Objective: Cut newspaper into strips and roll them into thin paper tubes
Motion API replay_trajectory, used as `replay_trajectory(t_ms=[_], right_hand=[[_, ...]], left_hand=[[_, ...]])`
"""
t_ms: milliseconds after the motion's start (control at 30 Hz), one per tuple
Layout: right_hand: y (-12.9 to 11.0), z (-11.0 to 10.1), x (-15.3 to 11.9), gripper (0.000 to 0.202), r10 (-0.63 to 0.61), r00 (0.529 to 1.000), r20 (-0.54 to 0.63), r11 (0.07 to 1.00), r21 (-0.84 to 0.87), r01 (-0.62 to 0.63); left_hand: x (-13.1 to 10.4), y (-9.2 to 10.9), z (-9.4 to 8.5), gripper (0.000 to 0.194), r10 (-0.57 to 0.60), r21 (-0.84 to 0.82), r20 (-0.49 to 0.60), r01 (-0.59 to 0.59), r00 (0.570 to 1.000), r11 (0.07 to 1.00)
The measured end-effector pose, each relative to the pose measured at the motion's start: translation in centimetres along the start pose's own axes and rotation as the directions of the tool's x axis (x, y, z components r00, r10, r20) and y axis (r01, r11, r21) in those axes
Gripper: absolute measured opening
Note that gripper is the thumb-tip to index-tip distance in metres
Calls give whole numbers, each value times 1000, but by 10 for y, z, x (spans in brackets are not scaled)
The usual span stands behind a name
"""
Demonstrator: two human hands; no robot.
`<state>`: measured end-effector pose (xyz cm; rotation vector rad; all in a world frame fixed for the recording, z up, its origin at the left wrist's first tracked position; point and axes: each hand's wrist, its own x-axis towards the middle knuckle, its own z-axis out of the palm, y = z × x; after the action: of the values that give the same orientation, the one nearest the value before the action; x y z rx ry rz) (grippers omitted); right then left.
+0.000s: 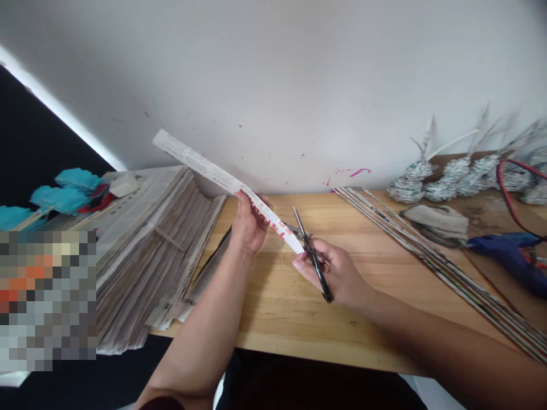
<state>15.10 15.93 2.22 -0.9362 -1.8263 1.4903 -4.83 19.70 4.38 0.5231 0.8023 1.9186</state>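
A long, narrow strip of newspaper (209, 173) slants through the air above the table, its far end up by the wall. My left hand (249, 223) grips it near the middle, thumb on top. My right hand (331, 267) is closed around black scissors (315, 262), whose blades point up and away. The near end of the strip, with red print on it, reaches the thumb and fingers of my right hand, beside the scissors. Whether those fingers pinch the strip's end I cannot make out. Beneath my hands is a wooden table (273, 319).
A thick stack of folded newspapers (141, 256) fills the left side. Several rolled paper sticks (410, 247) lie along the right. Beyond them are woven paper figures (412, 181), a grey cloth (438, 222) and a blue glue gun (508, 253). A white wall (273, 85) rises behind.
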Motion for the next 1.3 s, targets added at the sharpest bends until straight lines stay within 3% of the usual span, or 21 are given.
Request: replay_trajectory(t_ms=[167, 400, 567, 700, 900, 1133, 1300], right_hand=[[4, -2, -1, 23, -93, 996, 16, 990, -103, 94], [-3, -3, 0, 26, -26, 1000, -4, 998, -51, 25], [0, -3, -3, 27, -71, 994, 88, 997, 40, 68], [1, -5, -3, 30, -34, 986, 164, 999, 35, 29], [2, -4, -5, 33, 2, 960, 280, 999, 46, -15], [4, -6, -5, 32, 1, 951, 309, 997, 71, -24], [6, -5, -3, 28, 60, 938, 341, 998, 12, -68]], left_hand=[[-1, 0, 0, 45, 15, 41, 6, -15, 1000, 999], [-3, 4, 3, 41, -40, 31, -15, 41, 999, 999], [-2, 11, 3, 41, -109, -20, -22, 109, 994, 994], [1, 19, 1, 39, -111, -107, -10, 109, 994, 988], [-3, 29, 6, 38, -154, -187, -75, 138, 985, 973], [-4, 36, 7, 41, -158, -252, -127, 122, 979, 960], [-6, 33, 8, 36, -161, -211, -73, 143, 984, 967]])
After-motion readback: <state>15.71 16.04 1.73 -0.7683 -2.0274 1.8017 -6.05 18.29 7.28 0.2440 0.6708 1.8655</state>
